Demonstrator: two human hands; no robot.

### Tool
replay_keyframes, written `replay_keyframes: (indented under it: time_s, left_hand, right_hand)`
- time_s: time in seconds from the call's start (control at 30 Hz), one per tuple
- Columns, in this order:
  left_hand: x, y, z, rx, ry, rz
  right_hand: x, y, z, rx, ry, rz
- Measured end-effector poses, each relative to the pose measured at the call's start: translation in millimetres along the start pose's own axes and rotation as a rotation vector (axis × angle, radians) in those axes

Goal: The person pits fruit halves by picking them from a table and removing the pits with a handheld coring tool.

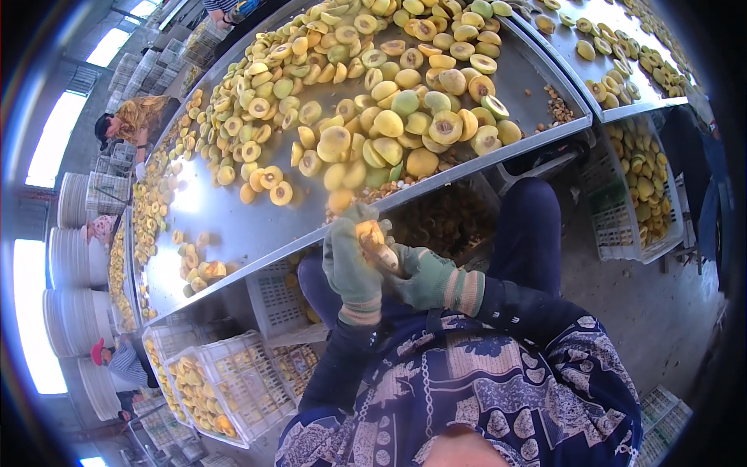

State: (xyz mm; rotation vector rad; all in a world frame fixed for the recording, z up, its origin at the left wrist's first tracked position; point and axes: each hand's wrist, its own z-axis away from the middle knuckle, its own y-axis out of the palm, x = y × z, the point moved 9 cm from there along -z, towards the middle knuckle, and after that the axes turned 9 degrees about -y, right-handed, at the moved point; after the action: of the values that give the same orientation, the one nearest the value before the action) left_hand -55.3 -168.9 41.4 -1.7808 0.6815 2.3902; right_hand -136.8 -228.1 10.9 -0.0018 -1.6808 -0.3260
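My left hand, in a green knit glove with a pale cuff, grips a piece of yellow stone fruit, probably peach. Against the fruit is a small tool with a pale handle, held in my gloved right hand. The tool's working end is hidden by the fruit and fingers. Both hands are over my lap, just off the near edge of the metal table. Halved yellow stone fruits, some with brown pits in them, are heaped on it. Loose pits lie along its raised rim.
A white plastic crate of fruit stands at lower left, another crate at right. Below the table edge is a dark container. A second metal table adjoins at upper right. Co-workers are along the far left side.
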Motion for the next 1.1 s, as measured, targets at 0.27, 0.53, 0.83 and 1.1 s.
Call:
replay_keyframes:
  time_s: [0.27,0.53,0.83,1.1]
  left_hand:
    - [17,-6,-12,0.063,-0.133,-0.020]
    - [7,-6,-11,0.051,0.012,-0.045]
    - [19,-5,-15,0.191,-0.211,-0.032]
    - [17,4,-13,0.175,-0.282,-0.043]
  right_hand:
    - [13,-11,5,0.321,0.545,0.319]
    - [-2,-1,-4,0.214,0.154,0.304]
    - [-10,-4,9,0.348,0.621,0.073]
    - [-1,20,28,0.472,0.703,-0.434]
